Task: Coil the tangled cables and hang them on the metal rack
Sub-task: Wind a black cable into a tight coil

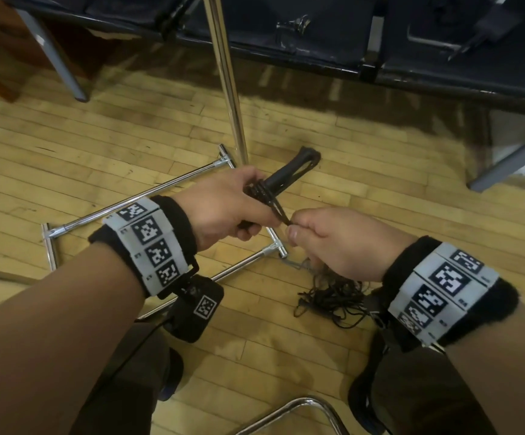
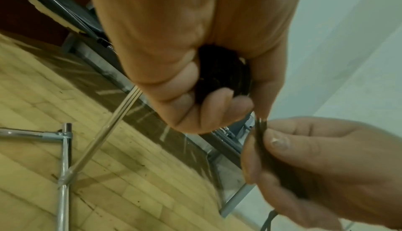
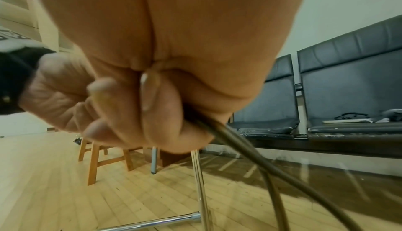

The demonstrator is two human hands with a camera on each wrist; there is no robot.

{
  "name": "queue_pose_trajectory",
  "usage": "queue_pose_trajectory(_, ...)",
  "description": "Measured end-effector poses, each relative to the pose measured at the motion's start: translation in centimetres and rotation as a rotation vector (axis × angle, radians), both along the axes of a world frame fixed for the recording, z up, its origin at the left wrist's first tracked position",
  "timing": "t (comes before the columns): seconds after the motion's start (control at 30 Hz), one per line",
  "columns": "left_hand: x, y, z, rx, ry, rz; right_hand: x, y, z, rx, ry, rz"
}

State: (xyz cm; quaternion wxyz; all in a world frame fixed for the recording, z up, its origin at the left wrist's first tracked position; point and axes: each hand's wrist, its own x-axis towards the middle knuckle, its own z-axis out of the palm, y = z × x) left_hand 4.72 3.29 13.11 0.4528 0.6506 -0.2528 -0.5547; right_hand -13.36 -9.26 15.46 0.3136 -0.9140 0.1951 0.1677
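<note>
The left hand [image 1: 223, 211] is curled tight round a black coil [image 1: 283, 177] of cable, folded into a long bundle whose looped end sticks out past the knuckles, up and to the right; several turns of cable are wound across the bundle just beside the fingers [image 2: 219, 109], and the left wrist view shows the dark mass packed in the closed palm. The right hand [image 1: 339, 243] is just beside it, thumb and forefinger pinched on the cable tail [image 1: 281, 213] that runs taut from the wraps; in the right wrist view two strands [image 3: 261, 162] leave the closed fingers and drop toward the floor [image 1: 129, 130]. Both hands are held over the wooden floor, with nothing resting on it between them. Below the right hand, on the floor, lies one loose tangle [image 1: 333, 299] of thin black cable, well apart from the coil. The rack [image 1: 226, 76] stands just beyond the hands: one chrome upright pole rising from a rectangular base [image 1: 148, 193] of chrome bars lying flat on the floor. Behind it runs a row of dark padded seats [image 1: 302, 32], with a few small items on them, too blurred to name. One wooden stool [image 3: 102, 155] stands further off.
</note>
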Motion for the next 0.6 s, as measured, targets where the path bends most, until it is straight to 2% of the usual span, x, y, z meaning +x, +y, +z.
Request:
queue_pose_trajectory(0.13, -0.6, -0.3, 0.6, -0.109, 0.186, 0.002, -0.2, -0.5, -0.7, 0.039, 0.059, -0.021)
queue_pose_trajectory(0.2, -0.7, -0.3, 0.8, -0.118, 0.159, -0.034, -0.3, -1.0, -0.8, 0.059, 0.072, -0.042)
queue_pose_trajectory(0.3, -1.2, -0.1, 1.0, -0.066, 0.098, -0.245, -0.6, -2.4, -0.8, 0.102, 0.05, -0.068)
queue_pose_trajectory(0.37, -1.8, 0.0, 1.1, 0.02, 0.037, -0.425, -0.7, -2.7, -0.6, 0.092, 0.043, -0.026)
queue_pose_trajectory(0.47, -2.8, -0.2, 1.2, 0.161, -0.123, -0.65, 0.0, -2.3, -0.5, -0.025, 0.063, 0.026)
queue_pose_trajectory(0.6, -4.1, -0.2, 0.6, 0.385, -0.419, -0.731, 1.2, -1.1, 0.5, -0.207, 0.059, 0.118)
